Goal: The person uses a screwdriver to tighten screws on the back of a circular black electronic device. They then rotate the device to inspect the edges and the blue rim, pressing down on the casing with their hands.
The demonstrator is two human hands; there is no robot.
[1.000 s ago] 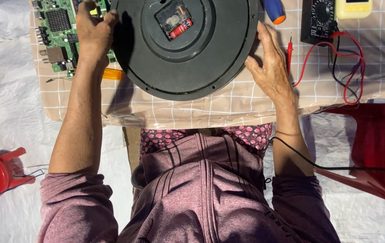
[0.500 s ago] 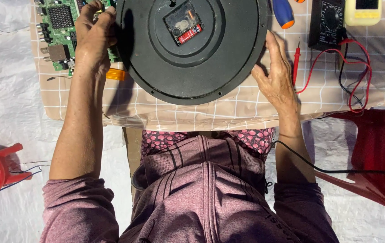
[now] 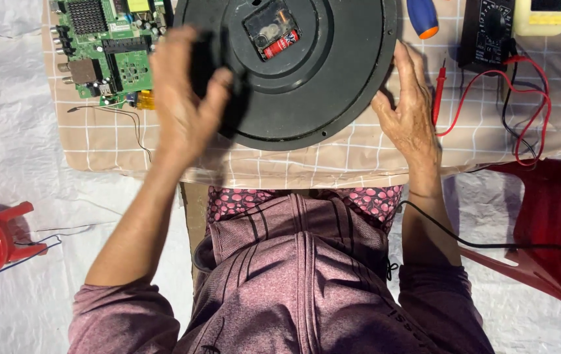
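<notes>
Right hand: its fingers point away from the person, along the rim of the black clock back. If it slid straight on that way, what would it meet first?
Probably the blue screwdriver handle, lying just beyond the right hand beside the clock back; depth is unclear.

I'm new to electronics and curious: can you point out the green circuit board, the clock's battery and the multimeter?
green circuit board (image 3: 107,49), head view, on its green middle area.
clock's battery (image 3: 281,44), head view, on the red cell in the clock's back.
multimeter (image 3: 490,26), head view, on its round dial.
</notes>
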